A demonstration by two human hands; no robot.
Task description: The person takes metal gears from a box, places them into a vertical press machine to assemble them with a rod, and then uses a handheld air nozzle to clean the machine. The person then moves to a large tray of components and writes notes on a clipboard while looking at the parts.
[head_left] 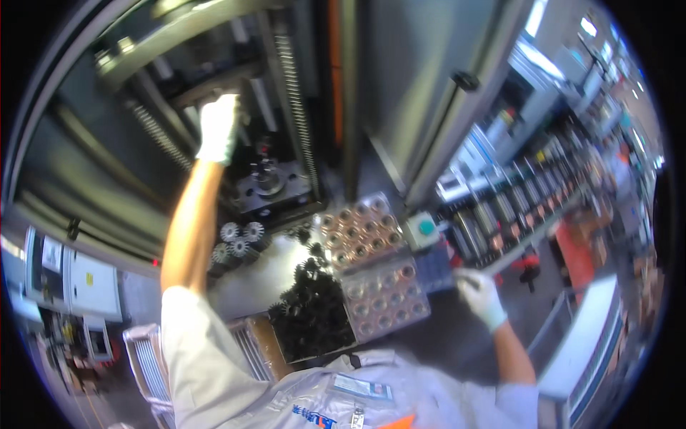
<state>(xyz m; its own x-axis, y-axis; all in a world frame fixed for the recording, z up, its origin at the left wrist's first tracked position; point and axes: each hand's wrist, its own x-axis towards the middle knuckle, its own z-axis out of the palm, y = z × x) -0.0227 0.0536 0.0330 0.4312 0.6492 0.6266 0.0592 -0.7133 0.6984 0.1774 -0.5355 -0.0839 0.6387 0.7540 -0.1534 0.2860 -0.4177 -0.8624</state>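
L hand (219,127) is raised inside mach. (299,187), R hand (484,298) held nr button box (421,230), well apart; grips can't be told. Reach-in seems the step; clearance prob. needed.

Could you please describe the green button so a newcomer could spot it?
Find the upper tray of round pockets, mid-view. Beside its right edge, up and left of the gloved right hand, is a small pale box. The round green button sits on it, bright against that pale surface.
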